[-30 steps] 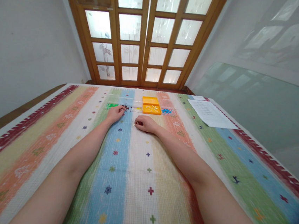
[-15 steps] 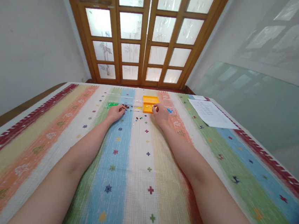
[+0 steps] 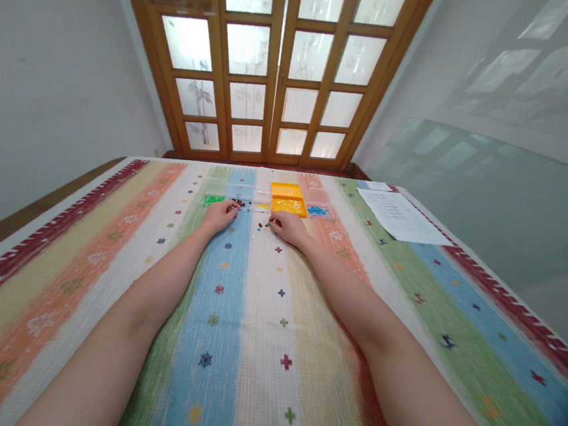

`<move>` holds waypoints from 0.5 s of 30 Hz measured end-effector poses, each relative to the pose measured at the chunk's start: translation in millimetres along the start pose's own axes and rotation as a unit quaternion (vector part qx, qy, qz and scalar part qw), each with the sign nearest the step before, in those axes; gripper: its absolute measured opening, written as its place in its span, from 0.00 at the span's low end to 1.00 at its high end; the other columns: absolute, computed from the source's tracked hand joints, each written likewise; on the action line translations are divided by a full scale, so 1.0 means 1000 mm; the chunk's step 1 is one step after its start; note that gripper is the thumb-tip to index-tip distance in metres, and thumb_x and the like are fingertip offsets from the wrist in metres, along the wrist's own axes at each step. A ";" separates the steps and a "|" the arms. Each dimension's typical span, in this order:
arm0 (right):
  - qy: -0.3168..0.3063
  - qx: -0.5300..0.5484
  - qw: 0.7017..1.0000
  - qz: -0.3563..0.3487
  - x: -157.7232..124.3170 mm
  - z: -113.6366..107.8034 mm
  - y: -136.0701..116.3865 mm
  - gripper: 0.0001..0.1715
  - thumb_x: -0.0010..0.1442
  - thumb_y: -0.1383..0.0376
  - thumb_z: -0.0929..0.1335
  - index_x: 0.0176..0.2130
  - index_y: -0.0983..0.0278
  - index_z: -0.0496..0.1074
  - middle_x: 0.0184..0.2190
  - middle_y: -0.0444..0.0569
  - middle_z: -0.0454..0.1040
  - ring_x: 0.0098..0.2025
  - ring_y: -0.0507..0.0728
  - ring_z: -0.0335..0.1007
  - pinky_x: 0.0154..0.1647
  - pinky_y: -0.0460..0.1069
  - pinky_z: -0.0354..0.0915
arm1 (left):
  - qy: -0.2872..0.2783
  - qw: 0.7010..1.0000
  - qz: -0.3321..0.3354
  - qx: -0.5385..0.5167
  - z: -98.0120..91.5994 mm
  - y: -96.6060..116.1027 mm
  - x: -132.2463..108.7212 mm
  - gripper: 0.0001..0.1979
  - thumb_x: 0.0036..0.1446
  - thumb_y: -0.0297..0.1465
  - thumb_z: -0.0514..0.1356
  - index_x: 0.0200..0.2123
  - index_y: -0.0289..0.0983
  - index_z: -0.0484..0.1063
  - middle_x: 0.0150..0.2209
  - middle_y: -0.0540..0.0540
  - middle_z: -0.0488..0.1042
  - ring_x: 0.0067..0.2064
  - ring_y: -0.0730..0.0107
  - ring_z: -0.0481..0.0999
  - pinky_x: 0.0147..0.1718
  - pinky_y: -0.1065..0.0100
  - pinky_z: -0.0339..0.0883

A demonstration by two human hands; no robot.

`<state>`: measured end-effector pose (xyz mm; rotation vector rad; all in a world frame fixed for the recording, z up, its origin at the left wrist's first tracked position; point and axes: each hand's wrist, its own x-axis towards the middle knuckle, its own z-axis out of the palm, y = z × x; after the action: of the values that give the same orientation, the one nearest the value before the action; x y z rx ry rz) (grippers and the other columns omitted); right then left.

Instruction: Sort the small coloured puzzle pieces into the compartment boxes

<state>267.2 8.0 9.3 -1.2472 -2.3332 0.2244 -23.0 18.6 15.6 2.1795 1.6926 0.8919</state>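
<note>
Forearms: Two bare forearms stretched away from the viewer, side by side, across the surface.
Cloth: A woven striped cloth in blue, cream, green, orange and dark red, dotted with small crosses and stars, covered the surface.
Left hand: The left hand lay palm down on the blue stripe with its fingers loosely curled, their tips at the near edge of the row of boxes. Whether it held anything could not be told.
Right hand: The right hand rested just right of the left one, the two hands apart. Its fingertips were drawn together and touched the loose pieces; a grip on one was too small to make out.
Loose pieces: A few tiny coloured pieces lay on the cloth between the hands.
Row of boxes: Just beyond the hands stood clear boxes of green pieces, dark pieces and blue pieces.
Orange box: An open orange box stood in that row, pale pieces inside.
Paper: A printed sheet lay far right.
Doors: Wooden doors with frosted panes closed the far wall.
</note>
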 end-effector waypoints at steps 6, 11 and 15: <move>-0.028 0.021 0.998 -0.050 -0.002 0.000 -0.008 0.09 0.65 0.67 0.69 0.42 0.61 0.80 0.37 0.49 0.80 0.37 0.55 0.70 0.37 0.47 0.57 | -0.005 1.000 0.000 0.012 -0.001 0.008 -0.002 0.14 0.64 0.34 0.57 0.46 0.39 0.81 0.31 0.46 0.79 0.34 0.63 0.75 0.36 0.67 0.63; -0.029 0.117 0.990 -0.079 -0.002 0.004 -0.011 0.09 0.67 0.65 0.68 0.43 0.60 0.80 0.37 0.46 0.80 0.36 0.54 0.70 0.38 0.46 0.59 | -0.036 0.998 0.043 0.032 0.002 0.025 -0.007 0.14 0.64 0.35 0.57 0.46 0.39 0.81 0.34 0.45 0.80 0.35 0.63 0.75 0.36 0.66 0.63; 0.046 0.120 0.992 -0.006 0.000 0.005 -0.003 0.10 0.67 0.65 0.67 0.43 0.62 0.79 0.34 0.47 0.79 0.34 0.54 0.69 0.38 0.46 0.59 | -0.061 0.993 0.091 0.054 0.008 0.043 -0.012 0.14 0.65 0.36 0.58 0.47 0.41 0.82 0.33 0.46 0.79 0.36 0.63 0.75 0.37 0.66 0.63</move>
<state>263.0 6.7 5.8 -1.1024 -2.1604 0.4207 13.7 -4.0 28.5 2.4370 1.5373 0.7066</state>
